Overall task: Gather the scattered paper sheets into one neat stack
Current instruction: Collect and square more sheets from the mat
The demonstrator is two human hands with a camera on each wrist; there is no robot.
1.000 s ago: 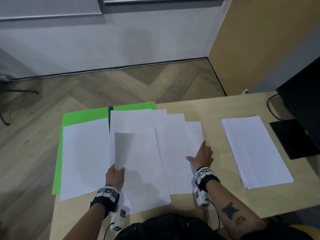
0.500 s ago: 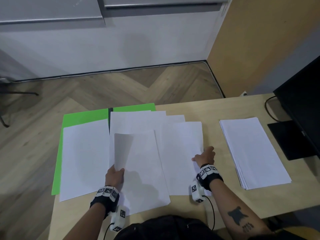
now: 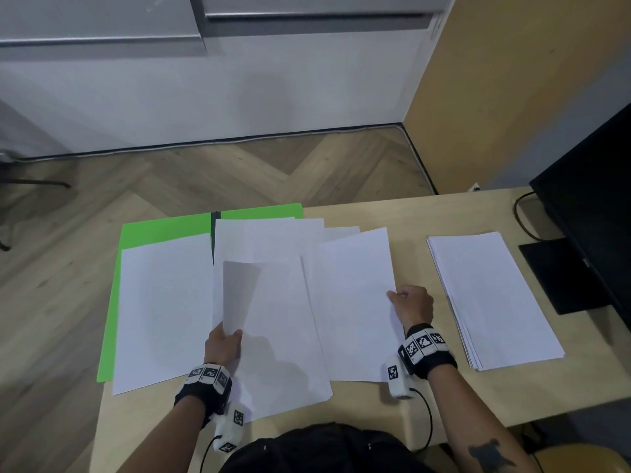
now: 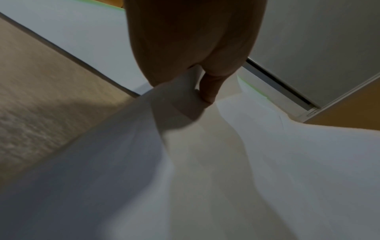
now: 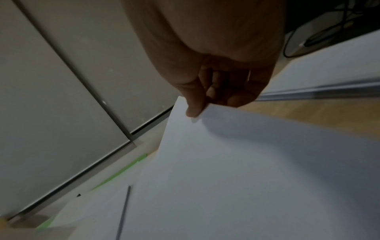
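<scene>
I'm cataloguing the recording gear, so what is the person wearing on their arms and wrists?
Both forearms are bare, with no sleeves. Each wrist carries a black band ringed with white squares printed with black-and-white code markers. Under each band hangs a small white camera unit, also marked with a code square, with a thin black cable trailing back toward the body. The right forearm bears a dark tattoo.

The monitor (image 3: 594,213) is cut off by the head view's right edge; the green folder (image 3: 160,228) lies mostly hidden under white sheets (image 3: 259,240); how many sheets overlap there cannot be told; both wrist views are blurred.
</scene>
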